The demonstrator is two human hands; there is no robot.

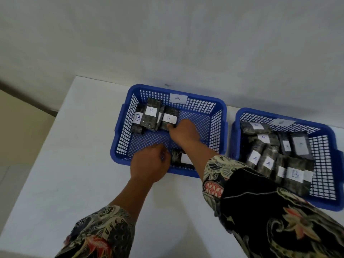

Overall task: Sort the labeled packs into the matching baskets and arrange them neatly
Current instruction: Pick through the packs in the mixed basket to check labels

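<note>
Two blue baskets stand on a white table. The left basket [220, 116] carries an A tag and holds three dark packs labeled B [151, 116] at its far left. My right hand [183, 132] reaches in and pinches the near corner of the rightmost B pack [170, 117]. At the basket's near wall my left hand [149, 164] has its fingers curled round the rim, beside a dark pack with a white label [181, 158] lying inside. The right basket [323, 146] carries a B tag and holds several packs labeled A [268, 162] plus one labeled B [295, 175].
A white wall rises right behind the table [74, 164]. The table's left edge drops to a tan floor [20, 127]. My patterned sleeves [260, 211] cover the lower part of the view and hide the right basket's near-left corner.
</note>
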